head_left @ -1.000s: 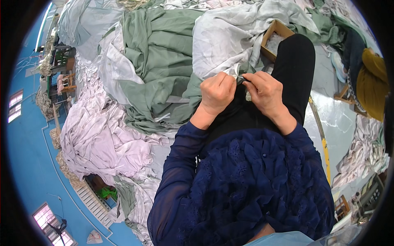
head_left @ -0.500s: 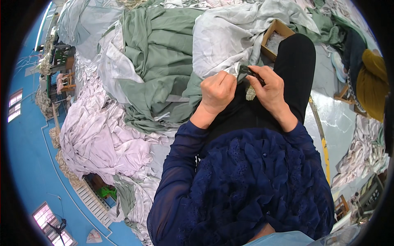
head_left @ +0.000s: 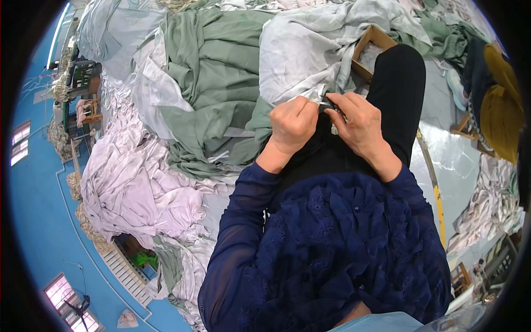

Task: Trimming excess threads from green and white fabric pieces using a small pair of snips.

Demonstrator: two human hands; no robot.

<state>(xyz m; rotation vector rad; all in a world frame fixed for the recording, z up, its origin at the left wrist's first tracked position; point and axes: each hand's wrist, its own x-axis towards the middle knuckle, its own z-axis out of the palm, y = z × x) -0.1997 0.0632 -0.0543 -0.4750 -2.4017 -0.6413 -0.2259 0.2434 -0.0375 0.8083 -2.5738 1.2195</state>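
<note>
My left hand point(head_left: 294, 124) is closed in a fist over my lap, gripping the edge of a white cloth point(head_left: 293, 55) that spreads away from me. Close beside it, my right hand point(head_left: 357, 122) is wrapped round a small dark tool point(head_left: 331, 101), which looks like thread snips. The tool's tip is right at the bit of white cloth by my left fingers; whether it touches is too small to tell. Wide folds of green fabric point(head_left: 215, 66) lie to the left of the white cloth.
An open cardboard box point(head_left: 363, 71) with clear plastic inside stands beyond my right hand, by my knee. A pale pink cloth heap point(head_left: 133, 182) lies at left. Mustard cloth point(head_left: 500, 122) hangs at far right, near a wooden stool point(head_left: 467, 130).
My right hand has shifted slightly left, bringing the dark tool up to the white cloth edge. My left hand has barely moved. The mustard cloth at far right has shifted.
</note>
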